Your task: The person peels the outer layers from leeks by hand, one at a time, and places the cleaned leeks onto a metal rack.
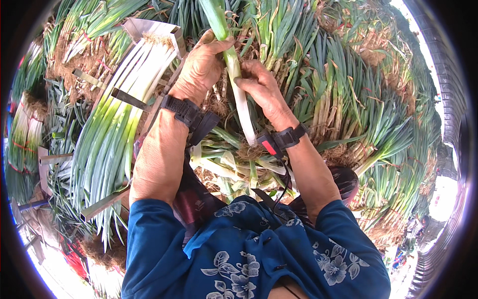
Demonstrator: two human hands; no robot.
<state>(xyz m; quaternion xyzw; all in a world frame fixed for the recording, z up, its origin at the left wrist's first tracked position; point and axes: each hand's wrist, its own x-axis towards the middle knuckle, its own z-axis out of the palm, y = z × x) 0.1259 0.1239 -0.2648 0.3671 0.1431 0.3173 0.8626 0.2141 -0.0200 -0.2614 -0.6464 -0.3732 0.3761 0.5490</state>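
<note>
A large green onion [241,104] hangs upright, slightly tilted, before me, its white shaft and root end pointing down toward me. My left hand [203,67] is wrapped around it where white turns to green. Lower down, my right hand [265,92] is closed, with thumb and curled fingers against the right side of the white shaft; the fingertips are partly hidden. To the left, a metal rack [149,27] carries a row of trimmed green onions [117,99], their white root ends at the far side and green leaves trailing toward me.
Piles of untrimmed green onions [328,94] with brown roots spread ahead and to the right. Tied bundles [25,134] lie at the far left. Peeled leaves [224,172] litter the ground between my knees. Metal bars [104,204] of the rack stick out beside my left arm.
</note>
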